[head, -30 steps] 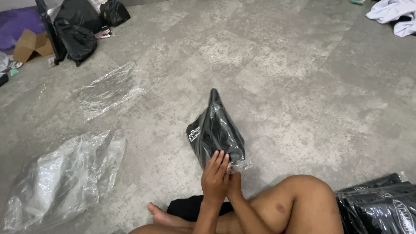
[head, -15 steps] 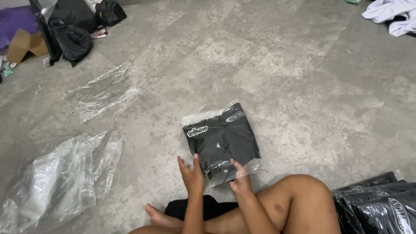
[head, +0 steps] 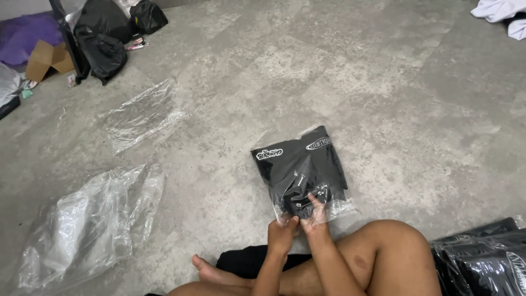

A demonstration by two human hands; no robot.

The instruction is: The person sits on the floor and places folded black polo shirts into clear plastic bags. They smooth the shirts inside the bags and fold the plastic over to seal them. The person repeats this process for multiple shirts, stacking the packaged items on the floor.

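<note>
A black folded garment in a clear plastic bag point(head: 302, 170) lies flat on the grey concrete floor point(head: 383, 98), just in front of my crossed legs point(head: 383, 257). White printing shows on its far end. My left hand point(head: 282, 233) pinches the bag's near edge. Beside it, my right hand point(head: 316, 219) grips the same edge, its fingers spread over the plastic and the black cloth. The two hands touch each other.
Two empty clear plastic bags lie to the left, one near point(head: 87, 230) and one farther off point(head: 142, 112). A stack of bagged black garments point(head: 482, 260) sits at my right. Black bags point(head: 104, 49), a cardboard box point(head: 46, 60) and purple cloth point(head: 27, 33) are far left; white cloth point(head: 504, 11) far right.
The bagged garment stood on end in my hands a second ago and now lies flat on the floor. My hands have come together at its near edge.
</note>
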